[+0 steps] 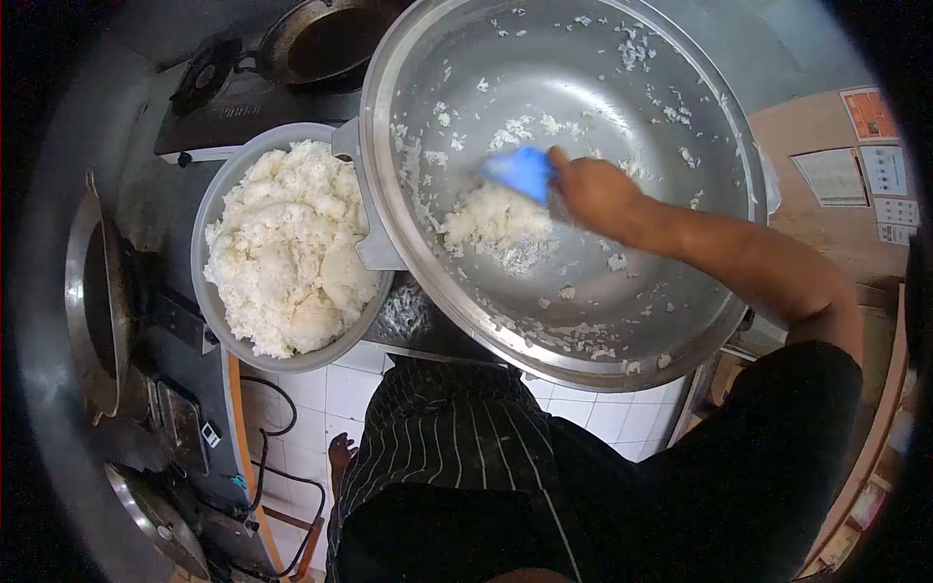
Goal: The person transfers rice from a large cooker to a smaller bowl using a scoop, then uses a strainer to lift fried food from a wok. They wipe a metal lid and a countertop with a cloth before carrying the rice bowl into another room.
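My right hand is closed around a blue plastic scoop, which looks smeared by motion. It is inside a large, wide metal pot, over a small heap of cooked rice. Loose grains and small clumps cling to the pot's wall and floor. Left of the pot, a round grey tub is piled high with white rice. One side bracket of the pot overlaps the tub's edge in this view. My left hand is out of sight.
A dark pan sits on a stove at the back left. Along the left counter are a wok and a metal lid. Papers hang on the right side. A black hose runs below the counter's edge.
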{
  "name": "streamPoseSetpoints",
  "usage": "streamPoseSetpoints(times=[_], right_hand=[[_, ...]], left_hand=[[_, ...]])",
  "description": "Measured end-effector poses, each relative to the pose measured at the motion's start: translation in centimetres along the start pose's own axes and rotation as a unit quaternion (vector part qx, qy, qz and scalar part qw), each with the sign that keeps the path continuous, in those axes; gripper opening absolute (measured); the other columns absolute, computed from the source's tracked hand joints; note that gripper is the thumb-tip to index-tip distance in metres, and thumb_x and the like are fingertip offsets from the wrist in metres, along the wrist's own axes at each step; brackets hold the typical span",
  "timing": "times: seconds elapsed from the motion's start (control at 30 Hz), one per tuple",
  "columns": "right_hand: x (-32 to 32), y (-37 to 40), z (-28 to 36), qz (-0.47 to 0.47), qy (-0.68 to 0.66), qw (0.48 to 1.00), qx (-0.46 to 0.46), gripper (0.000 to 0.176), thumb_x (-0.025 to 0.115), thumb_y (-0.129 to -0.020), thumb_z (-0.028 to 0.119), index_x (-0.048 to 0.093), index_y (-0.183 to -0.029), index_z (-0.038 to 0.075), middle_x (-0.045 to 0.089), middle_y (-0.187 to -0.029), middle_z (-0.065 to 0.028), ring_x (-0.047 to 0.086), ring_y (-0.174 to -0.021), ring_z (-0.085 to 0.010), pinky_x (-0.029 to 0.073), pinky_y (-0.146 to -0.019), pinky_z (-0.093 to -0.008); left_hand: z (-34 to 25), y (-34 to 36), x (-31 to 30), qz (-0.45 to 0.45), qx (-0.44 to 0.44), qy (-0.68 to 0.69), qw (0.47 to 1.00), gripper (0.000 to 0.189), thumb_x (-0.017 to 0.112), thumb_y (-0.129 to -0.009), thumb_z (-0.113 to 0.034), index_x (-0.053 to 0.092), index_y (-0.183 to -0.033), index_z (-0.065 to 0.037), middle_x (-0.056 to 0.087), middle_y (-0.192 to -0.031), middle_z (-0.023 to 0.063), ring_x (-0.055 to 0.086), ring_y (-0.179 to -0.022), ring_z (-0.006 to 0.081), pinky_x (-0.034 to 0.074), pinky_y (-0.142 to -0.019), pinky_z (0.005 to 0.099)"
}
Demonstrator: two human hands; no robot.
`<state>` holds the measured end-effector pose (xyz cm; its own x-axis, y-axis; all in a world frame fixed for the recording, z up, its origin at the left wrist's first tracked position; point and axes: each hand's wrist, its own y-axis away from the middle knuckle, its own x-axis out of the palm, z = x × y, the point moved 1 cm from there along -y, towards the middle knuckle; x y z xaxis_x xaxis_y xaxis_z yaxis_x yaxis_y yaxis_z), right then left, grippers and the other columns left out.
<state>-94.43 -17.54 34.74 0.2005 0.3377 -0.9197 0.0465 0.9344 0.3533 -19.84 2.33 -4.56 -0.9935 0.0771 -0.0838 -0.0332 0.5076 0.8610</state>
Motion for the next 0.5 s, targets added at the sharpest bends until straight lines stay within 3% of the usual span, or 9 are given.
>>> streamPoseSetpoints(times=[0.13, 0.2, 0.23, 0.27, 0.33, 0.37, 0.43, 0.5], right_hand=[[2.4, 1.0, 3.3, 0.040, -0.030, 0.996, -0.076, 0.028, 0.043, -0.087, 0.020, 0.041, -0.103, -0.003, 0.056, -0.066, -0.0219, 0.058, -0.058, -0.0353, 0.046, -0.057, -0.0446], [0.5, 2.0, 4.7, 0.277, -0.184, 0.943, 0.031, 0.025, 0.041, -0.089, 0.023, 0.043, -0.101, 0.001, 0.055, -0.064, -0.0152, 0.056, -0.048, -0.0257, 0.045, -0.047, -0.0392], [0.5, 2.1, 4.4, 0.301, -0.245, 0.919, 0.072, 0.024, 0.041, -0.090, 0.024, 0.045, -0.099, 0.003, 0.049, -0.062, -0.0061, 0.048, -0.041, -0.0146, 0.041, -0.039, -0.0315], [0.1, 2.4, 4.2, 0.302, -0.242, 0.919, 0.073, 0.024, 0.041, -0.090, 0.024, 0.045, -0.099, 0.003, 0.049, -0.062, -0.0061, 0.048, -0.041, -0.0146, 0.041, -0.039, -0.0315], [-0.9, 3.1, 4.1, 0.323, -0.397, 0.855, 0.087, 0.025, 0.044, -0.089, 0.026, 0.047, -0.097, 0.003, 0.046, -0.065, -0.0047, 0.044, -0.042, -0.0114, 0.039, -0.037, -0.0276], [-1.4, 3.4, 4.0, 0.319, -0.394, 0.858, 0.088, 0.025, 0.044, -0.089, 0.026, 0.047, -0.097, 0.003, 0.046, -0.065, -0.0047, 0.044, -0.042, -0.0114, 0.039, -0.037, -0.0276], [-3.1, 4.1, 4.5, 0.370, -0.500, 0.776, 0.103, 0.022, 0.045, -0.089, 0.025, 0.049, -0.100, 0.006, 0.039, -0.064, 0.0007, 0.036, -0.041, -0.0053, 0.033, -0.035, -0.0217], [-5.3, 5.1, 5.4, 0.348, -0.530, 0.765, 0.114, 0.018, 0.046, -0.089, 0.023, 0.045, -0.092, 0.006, 0.039, -0.062, 0.0005, 0.036, -0.040, -0.0052, 0.033, -0.033, -0.0221]], left_hand=[[-3.5, 1.7, 2.2, -0.014, 0.004, -0.020, 1.000, 0.033, 0.050, -0.086, -0.030, 0.047, -0.111, -0.008, 0.057, -0.092, 0.0076, 0.057, -0.076, 0.0217, 0.047, -0.056, 0.0364], [-7.5, 3.9, 5.6, -0.040, 0.028, -0.093, 0.994, 0.030, 0.048, -0.087, -0.032, 0.048, -0.110, -0.014, 0.056, -0.091, 0.0076, 0.055, -0.068, 0.0187, 0.045, -0.049, 0.0296], [-8.1, 4.3, 6.6, -0.064, 0.038, -0.111, 0.991, 0.031, 0.047, -0.087, -0.034, 0.047, -0.111, -0.015, 0.057, -0.090, 0.0080, 0.055, -0.065, 0.0179, 0.044, -0.048, 0.0318], [-8.0, 4.1, 6.7, -0.062, 0.038, -0.108, 0.991, 0.031, 0.047, -0.087, -0.034, 0.047, -0.111, -0.015, 0.057, -0.090, 0.0080, 0.055, -0.065, 0.0179, 0.044, -0.048, 0.0318], [-8.8, 3.6, 7.3, -0.024, 0.027, -0.167, 0.985, 0.029, 0.048, -0.087, -0.033, 0.048, -0.109, -0.015, 0.057, -0.089, 0.0080, 0.054, -0.063, 0.0188, 0.044, -0.047, 0.0333], [-7.7, 2.4, 6.6, -0.017, 0.031, -0.178, 0.983, 0.027, 0.048, -0.086, -0.030, 0.048, -0.108, -0.015, 0.057, -0.087, 0.0081, 0.054, -0.062, 0.0204, 0.043, -0.047, 0.0361], [-7.8, 2.3, 5.7, -0.007, 0.039, -0.164, 0.986, 0.026, 0.048, -0.086, -0.029, 0.048, -0.109, -0.016, 0.057, -0.088, 0.0086, 0.054, -0.063, 0.0214, 0.043, -0.048, 0.0382], [-8.1, 1.3, 5.4, 0.009, 0.046, -0.140, 0.989, 0.026, 0.048, -0.085, -0.028, 0.048, -0.109, -0.018, 0.056, -0.089, 0.0096, 0.054, -0.065, 0.0235, 0.044, -0.051, 0.0426]])
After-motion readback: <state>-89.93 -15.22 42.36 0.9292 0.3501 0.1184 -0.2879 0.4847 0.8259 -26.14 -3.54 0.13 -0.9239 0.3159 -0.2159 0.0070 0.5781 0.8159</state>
